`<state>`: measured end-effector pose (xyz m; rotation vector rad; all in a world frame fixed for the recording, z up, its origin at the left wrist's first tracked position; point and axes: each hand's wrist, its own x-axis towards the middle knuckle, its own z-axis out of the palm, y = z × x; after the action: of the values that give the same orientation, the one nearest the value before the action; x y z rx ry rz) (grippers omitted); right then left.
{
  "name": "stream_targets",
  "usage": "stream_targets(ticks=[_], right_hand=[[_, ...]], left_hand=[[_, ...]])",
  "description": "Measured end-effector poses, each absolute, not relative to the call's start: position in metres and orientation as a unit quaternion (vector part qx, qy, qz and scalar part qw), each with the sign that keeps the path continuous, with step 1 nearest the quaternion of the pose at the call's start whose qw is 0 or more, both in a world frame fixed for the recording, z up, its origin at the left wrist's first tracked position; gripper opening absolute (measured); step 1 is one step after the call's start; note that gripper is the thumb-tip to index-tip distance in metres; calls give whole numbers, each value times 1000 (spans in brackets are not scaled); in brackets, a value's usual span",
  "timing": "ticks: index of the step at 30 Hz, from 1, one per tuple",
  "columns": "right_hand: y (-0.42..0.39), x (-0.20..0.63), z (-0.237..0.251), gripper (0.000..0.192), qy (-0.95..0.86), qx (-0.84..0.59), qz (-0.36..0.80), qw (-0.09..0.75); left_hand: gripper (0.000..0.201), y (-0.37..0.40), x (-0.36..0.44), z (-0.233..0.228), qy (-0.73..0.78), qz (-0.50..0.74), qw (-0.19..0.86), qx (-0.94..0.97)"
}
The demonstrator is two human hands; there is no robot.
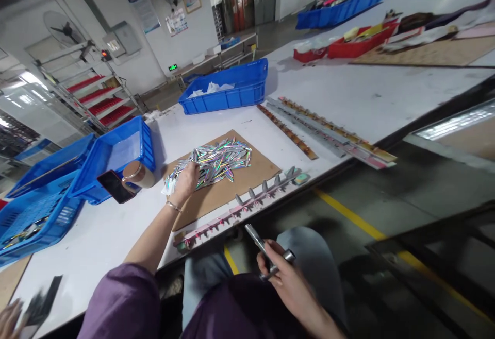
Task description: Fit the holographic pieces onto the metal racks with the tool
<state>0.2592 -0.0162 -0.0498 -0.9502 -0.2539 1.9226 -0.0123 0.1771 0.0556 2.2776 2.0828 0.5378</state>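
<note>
A pile of slender, pointed, iridescent pieces [222,161] lies on a cardboard sheet [209,202]. My left hand [186,180] reaches into the pile's near left side, its fingers closed; whatever they may hold is hidden among the pieces. Low over my lap, my right hand [279,264] grips a silver metal tool [256,238] with a straight shaft and a round cylindrical part. Along the table's front edge lies a long pinkish rack strip [216,224] with small pegs. Several grey pointed pieces [265,185] stand on its right part; the left pegs are bare.
More peg strips [309,128] lie to the right. Blue bins [228,103] stand behind and at left, near a phone [115,186] and a brown-topped cup [138,174]. Another person's blurred hand [11,318] is at lower left. Red trays [359,40] sit farther back.
</note>
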Motion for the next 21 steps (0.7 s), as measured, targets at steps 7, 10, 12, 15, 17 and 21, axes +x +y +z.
stream_targets(ticks=[7,10,12,15,17,21], right_hand=[[-6,236,-33,50,-114,-348,807,464],[-3,231,-35,45,-233,-392,750,480],[-1,229,-37,40,-378,-453,656,470],[1,226,-39,27,-580,-552,455,389],[2,222,-38,20,-668,-589,321,321],[2,216,-39,22,-766,-587,108,238]], left_hand=[[52,105,22,52,549,442,427,567],[56,92,34,48,491,468,552,485],[57,88,37,43,484,463,564,483],[49,86,38,31,537,456,485,518],[48,86,38,22,564,451,430,542],[51,82,38,13,561,439,381,590]])
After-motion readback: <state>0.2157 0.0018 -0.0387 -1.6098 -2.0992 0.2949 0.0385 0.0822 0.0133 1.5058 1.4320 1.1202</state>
